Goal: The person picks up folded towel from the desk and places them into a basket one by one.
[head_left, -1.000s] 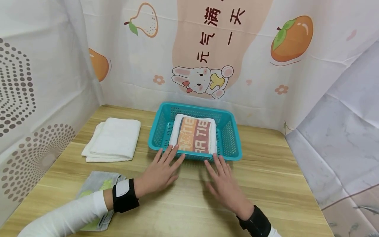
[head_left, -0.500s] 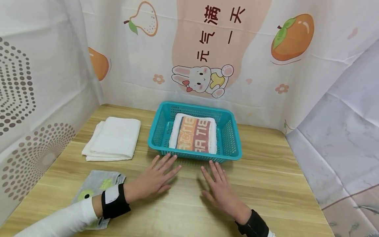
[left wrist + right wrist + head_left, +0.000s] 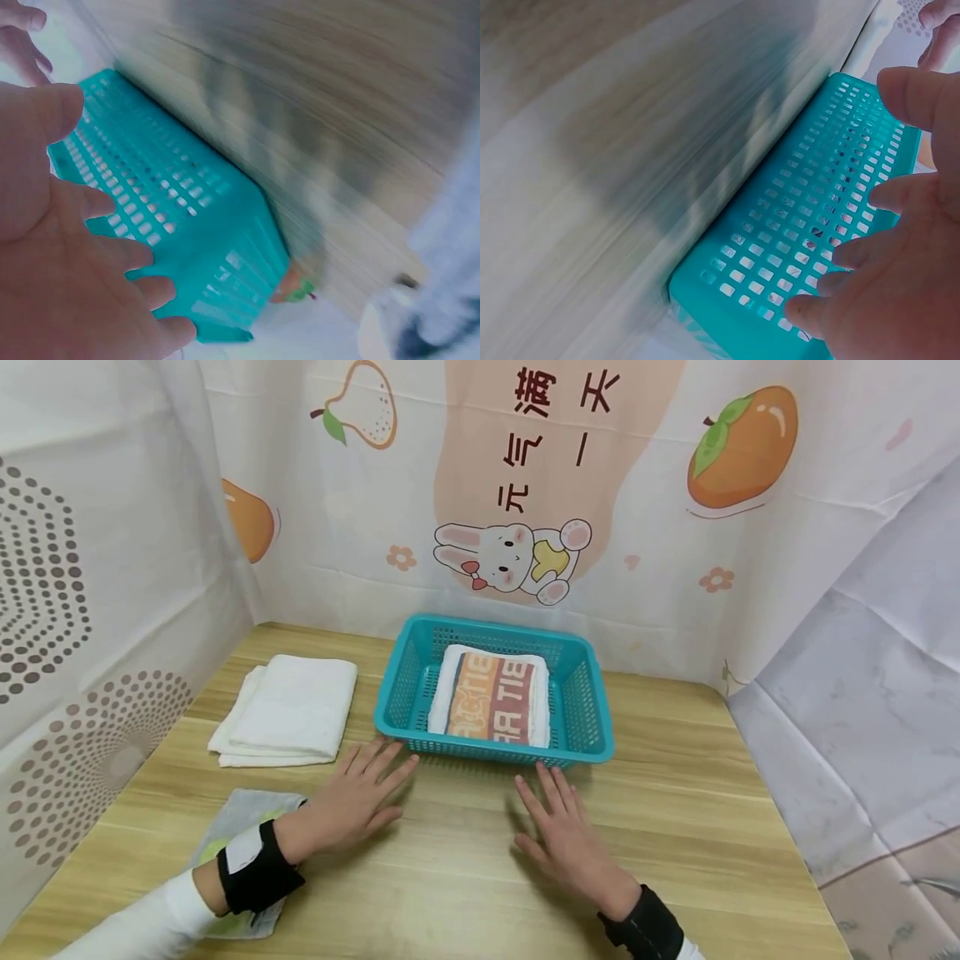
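A teal basket (image 3: 588,710) holds a folded white towel with an orange and red lettered panel (image 3: 491,697). The left hand (image 3: 341,802), fingers spread and holding nothing, hovers between the basket's front left corner and a grey towel (image 3: 251,806) with green shapes, part of which the forearm hides. Close to the basket's front wall, the right hand (image 3: 570,843) has its fingers extended and grips nothing; whether it touches the wall cannot be told. Both the left wrist view and the right wrist view show the basket wall (image 3: 150,172) (image 3: 780,225) beyond straight fingers.
A folded white towel (image 3: 288,710) lies left of the basket on the wooden table (image 3: 465,877). Behind the table hangs a printed curtain (image 3: 337,527) with fruit and a rabbit, and more curtain stands at both sides.
The left hand has moved left and slightly down from the basket's front rim. The right hand has drawn back slightly from the rim. The basket and towels have stayed in place.
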Demonstrator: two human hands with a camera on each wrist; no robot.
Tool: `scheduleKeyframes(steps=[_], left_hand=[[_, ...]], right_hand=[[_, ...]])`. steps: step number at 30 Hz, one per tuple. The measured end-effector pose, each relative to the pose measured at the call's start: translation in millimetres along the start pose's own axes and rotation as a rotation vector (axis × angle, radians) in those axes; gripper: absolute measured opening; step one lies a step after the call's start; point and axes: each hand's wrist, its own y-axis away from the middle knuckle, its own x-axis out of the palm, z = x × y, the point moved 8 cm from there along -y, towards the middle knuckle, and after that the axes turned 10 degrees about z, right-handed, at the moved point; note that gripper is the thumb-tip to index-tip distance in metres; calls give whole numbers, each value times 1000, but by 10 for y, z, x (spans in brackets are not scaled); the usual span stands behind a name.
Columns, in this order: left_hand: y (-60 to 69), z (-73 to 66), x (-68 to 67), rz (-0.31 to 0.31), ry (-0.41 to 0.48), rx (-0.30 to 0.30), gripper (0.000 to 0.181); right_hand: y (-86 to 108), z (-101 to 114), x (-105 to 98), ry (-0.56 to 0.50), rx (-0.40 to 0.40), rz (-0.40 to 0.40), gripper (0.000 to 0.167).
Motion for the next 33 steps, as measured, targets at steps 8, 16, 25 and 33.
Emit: scheduleKeyframes(steps=[8,16,25,33], left_hand=[[137,145,-46,-2,2,-54,68],[288,267,-57,16,21,-119,67],[438,356,-55,40,70,-165,64],[549,445,-41,48,60,-202,65]], right_hand=[[-11,-7,-5,-15,10,6,77],[-17,-8,-3,-34,27,22,76],[-18,-25,19,-23,34,19,76],[-18,-8,14,-33,23,12,76]])
